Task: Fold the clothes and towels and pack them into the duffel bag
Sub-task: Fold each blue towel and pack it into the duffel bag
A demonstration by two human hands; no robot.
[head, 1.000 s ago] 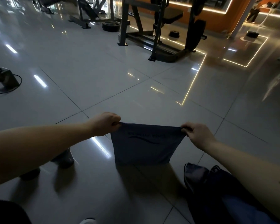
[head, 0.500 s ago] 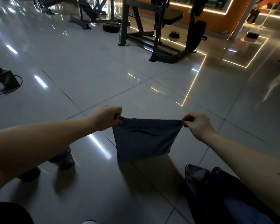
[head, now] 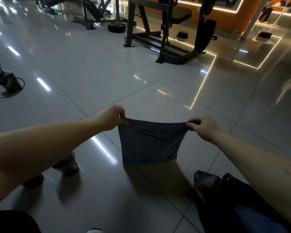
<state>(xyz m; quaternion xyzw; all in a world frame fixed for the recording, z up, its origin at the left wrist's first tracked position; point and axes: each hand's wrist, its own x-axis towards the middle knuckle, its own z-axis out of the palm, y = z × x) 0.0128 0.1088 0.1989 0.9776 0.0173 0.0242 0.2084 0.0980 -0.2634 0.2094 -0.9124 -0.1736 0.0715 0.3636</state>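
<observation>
A folded grey-blue towel [head: 149, 145] with dark lettering hangs stretched between my hands above the tiled floor. My left hand [head: 112, 117] pinches its upper left corner and my right hand [head: 202, 127] pinches its upper right corner. The towel's lower edge hangs just above the floor. A dark duffel bag [head: 228, 204] lies open at the lower right, with folded cloth [head: 206, 184] showing at its mouth and something blue deeper inside. My right forearm covers part of the bag.
A dark tumbler [head: 69, 164] lies on the floor under my left forearm. A small box with a cable [head: 8, 80] sits far left. Weight racks [head: 163, 29] and plates [head: 116, 27] stand at the back. A person [head: 265, 10] stands far right.
Both hands have lifted the towel a little and drawn it taut, so its lower edge has risen off the floor. The bag and tumbler have stayed put.
</observation>
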